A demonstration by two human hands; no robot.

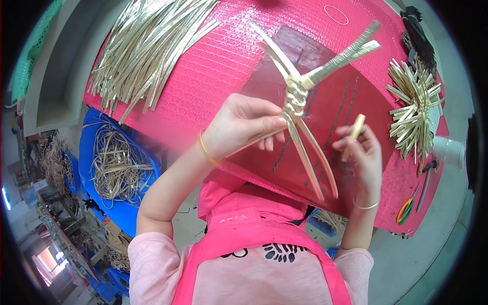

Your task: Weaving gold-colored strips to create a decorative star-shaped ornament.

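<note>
One pink apron (264,235) fills the bottom, closest to us, and just past it the hands are up over the table. The left hand (246,121) has thumb and fingers pinched tight on the lower end of a braided gold piece (296,99), which is held up above a dark red board (368,109). Loose strip ends fan out from the top of the braid, and a couple more dangle below it. The right hand (365,147), a bit apart from the braid, has its fingers closed around a short tan piece (354,136) that sticks up past them. The board lies on a bright pink table cover (223,63). Off to the right there are scissors (405,210) with colorful handles, and what's probably a hammer (426,185) beside them, though it's pretty warped out there. Further up that side sits a tied-looking gold bundle (416,109). Top left is a big heap of gold strips (147,51), and down below the table edge, a blue tub (114,208) holds tangled strands (118,162).
</note>
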